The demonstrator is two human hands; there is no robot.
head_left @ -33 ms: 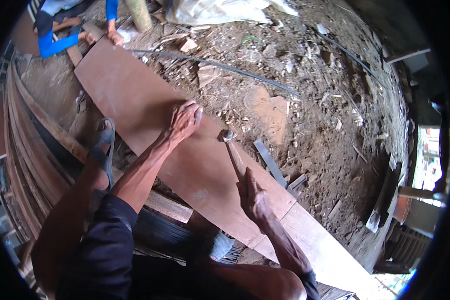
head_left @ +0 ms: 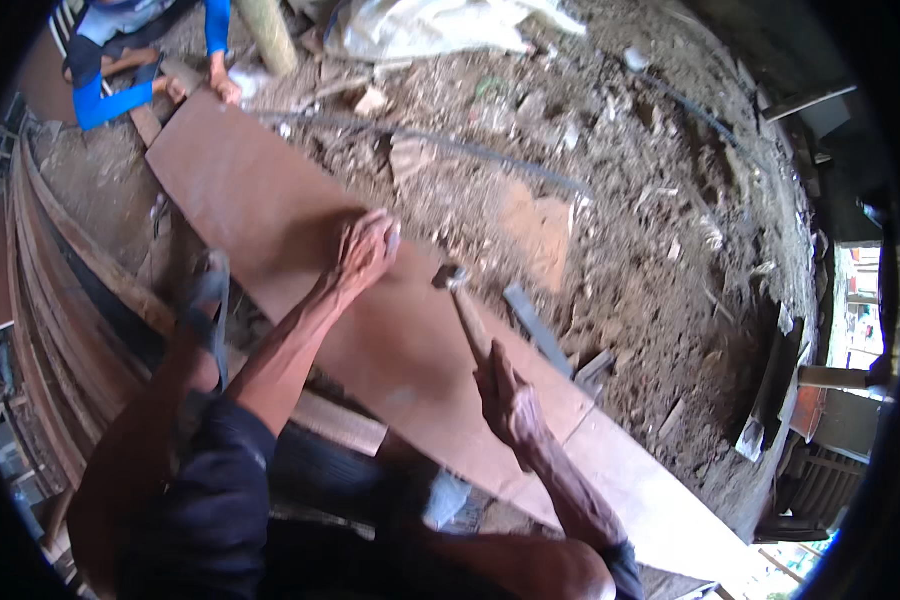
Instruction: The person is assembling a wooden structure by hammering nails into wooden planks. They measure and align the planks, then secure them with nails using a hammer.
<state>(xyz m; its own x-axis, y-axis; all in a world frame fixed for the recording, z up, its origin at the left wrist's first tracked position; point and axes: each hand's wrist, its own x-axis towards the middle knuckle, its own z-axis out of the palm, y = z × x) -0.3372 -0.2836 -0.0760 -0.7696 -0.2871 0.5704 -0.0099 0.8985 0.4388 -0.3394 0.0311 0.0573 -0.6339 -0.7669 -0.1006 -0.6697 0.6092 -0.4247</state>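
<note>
A long reddish-brown board point(head_left: 270, 190) runs diagonally from the upper left to the lower right. My right hand point(head_left: 510, 400) is wrapped round the wooden handle of a hammer point(head_left: 470, 320). The hammer's metal head lies at the board's far edge. Farther left along that edge rests my left hand point(head_left: 370, 250), its fingers curled together on the board. Whatever the left fingers may hold is too small or hidden to make out.
At the far left end, a co-worker's hand point(head_left: 225, 88) touches the board. Long timber strips point(head_left: 55, 290) lie at left. A dark flat strip point(head_left: 537, 328) and a brown scrap sheet point(head_left: 537, 235) lie on rubble-strewn soil, with a white sack point(head_left: 430, 28) beyond.
The whole view has shifted slightly. Both my hands and the hammer keep nearly the same places on the board.
</note>
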